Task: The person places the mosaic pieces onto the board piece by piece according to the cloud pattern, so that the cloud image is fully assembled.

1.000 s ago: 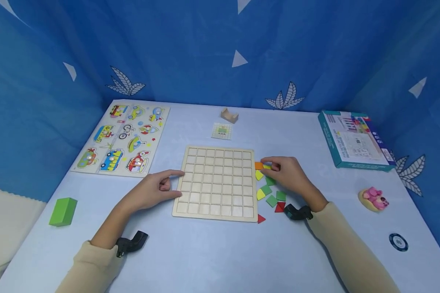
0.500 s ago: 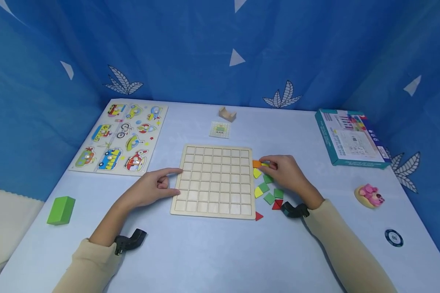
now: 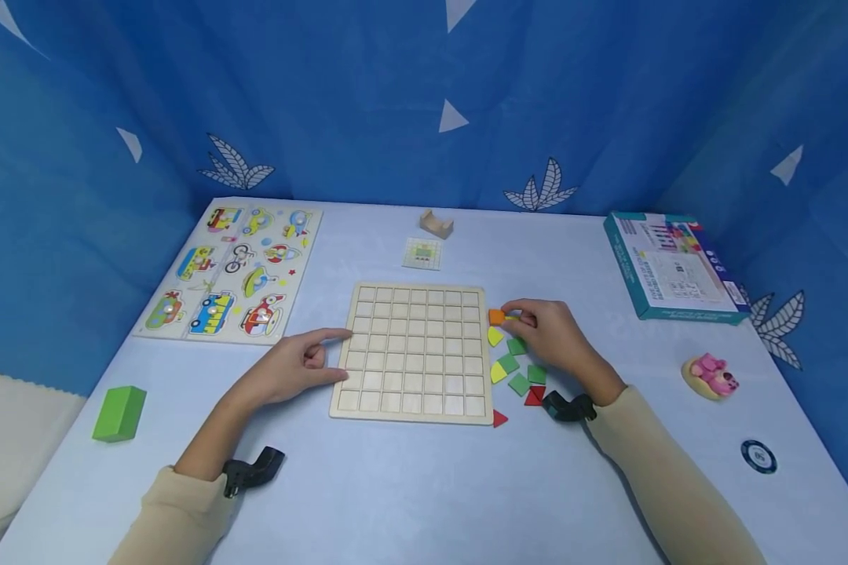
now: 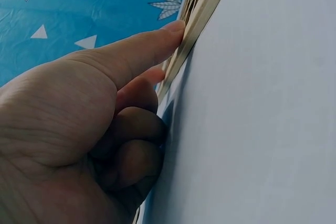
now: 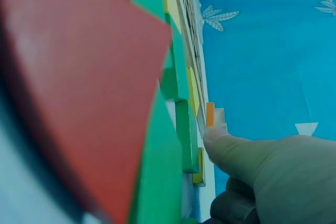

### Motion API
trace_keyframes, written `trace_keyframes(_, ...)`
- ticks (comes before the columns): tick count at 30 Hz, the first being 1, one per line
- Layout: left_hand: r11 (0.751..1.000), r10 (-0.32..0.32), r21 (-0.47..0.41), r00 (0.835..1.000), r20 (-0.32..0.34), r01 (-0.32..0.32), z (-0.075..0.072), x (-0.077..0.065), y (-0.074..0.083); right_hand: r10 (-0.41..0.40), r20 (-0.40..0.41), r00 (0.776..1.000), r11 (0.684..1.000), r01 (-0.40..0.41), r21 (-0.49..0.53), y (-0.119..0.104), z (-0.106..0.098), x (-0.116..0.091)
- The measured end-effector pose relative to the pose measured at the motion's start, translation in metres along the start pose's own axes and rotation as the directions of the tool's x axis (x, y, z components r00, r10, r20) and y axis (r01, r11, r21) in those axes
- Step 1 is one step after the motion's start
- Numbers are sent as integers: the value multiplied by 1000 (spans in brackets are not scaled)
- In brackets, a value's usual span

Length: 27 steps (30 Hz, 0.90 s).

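White bench: right grip pinches an orange tile, easily dropped if held slackly; left grip, parted, touches grid board.

Before the card lies the grid board, with tiles along its right side.

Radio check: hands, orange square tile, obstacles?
Left hand touching pale wooden grid board, left edge. Right hand pinching orange square tile. Flat yellow tile close by, possibly crowding.

Soft, even light across the table, dimmer left wrist view, blurred red piece in right wrist view.
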<state>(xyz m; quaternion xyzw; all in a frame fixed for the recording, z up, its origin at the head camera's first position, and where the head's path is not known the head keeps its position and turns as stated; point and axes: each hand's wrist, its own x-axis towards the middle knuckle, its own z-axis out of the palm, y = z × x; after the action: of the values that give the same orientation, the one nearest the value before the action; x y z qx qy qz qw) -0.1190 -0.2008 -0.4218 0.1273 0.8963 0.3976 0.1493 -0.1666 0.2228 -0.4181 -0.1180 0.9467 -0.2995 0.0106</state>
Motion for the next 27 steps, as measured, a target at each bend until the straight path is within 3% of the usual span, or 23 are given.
trace_keyframes(6,1000,2,2,1000,-6,-2,2,0,-1,15,-14,1000,999,-14,29,-7,-2,-2)
trace_keyframes(14,1000,0,10,1000,-15,0,1,-1,-1,-21,-16,1000,998,22,51,-35,0,4)
trace_keyframes(27,1000,9,2,1000,-10,-8,1,-1,-1,-91,27,995,988,87,128,-78,33,28)
